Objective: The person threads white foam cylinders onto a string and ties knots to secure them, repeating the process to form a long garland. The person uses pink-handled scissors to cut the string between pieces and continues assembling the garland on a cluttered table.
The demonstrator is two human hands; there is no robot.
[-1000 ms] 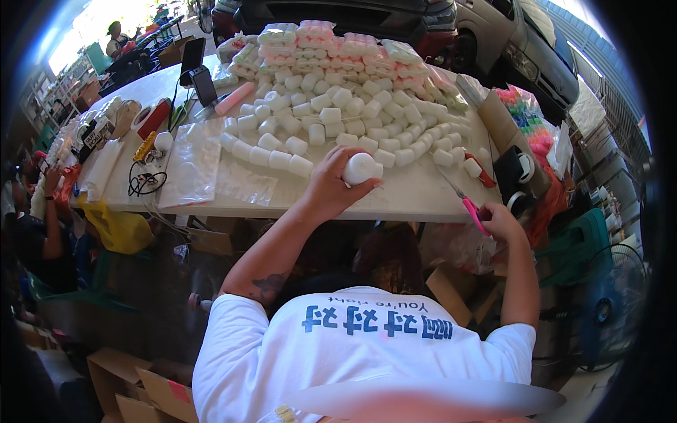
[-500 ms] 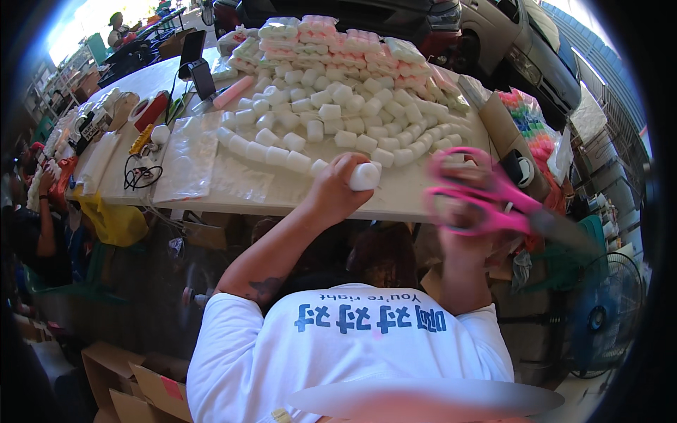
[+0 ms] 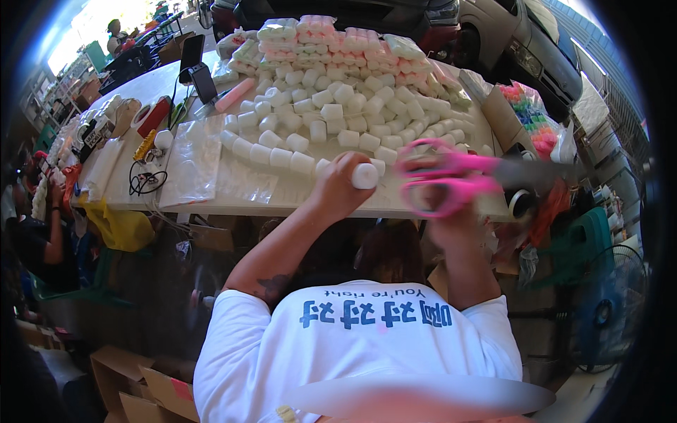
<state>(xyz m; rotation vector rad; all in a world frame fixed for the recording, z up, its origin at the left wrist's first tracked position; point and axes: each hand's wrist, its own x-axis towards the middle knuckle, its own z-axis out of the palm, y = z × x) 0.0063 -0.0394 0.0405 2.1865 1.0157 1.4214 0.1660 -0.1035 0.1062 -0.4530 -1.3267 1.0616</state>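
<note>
Closed round a small white cylinder (image 3: pixel 364 176), my left hand (image 3: pixel 337 189) is over the near edge of the table. A row of similar white cylinders (image 3: pixel 280 157) runs to the left from beside that hand. My right hand (image 3: pixel 451 220) grips a pair of scissors (image 3: pixel 477 165) with pink handles, blurred by motion. Their blades point right, away from my left hand, with a gap between the two hands. Beyond both hands spreads a large heap of white cylinders (image 3: pixel 331 112), some lined up in curved rows.
Wrapped packs (image 3: pixel 316 29) are stacked behind the heap. On the table's left lie clear plastic sheets (image 3: pixel 190 166), a black cable (image 3: pixel 147 182) and a red tape roll (image 3: pixel 152 116). A cardboard box (image 3: pixel 506 116) stands right, near a fan (image 3: pixel 605 310). Another person (image 3: pixel 44 240) sits at far left.
My right hand has moved left with the scissors, closer to my left hand, and the blades have swung up toward level. My left hand still holds the white cylinder in nearly the same place.
</note>
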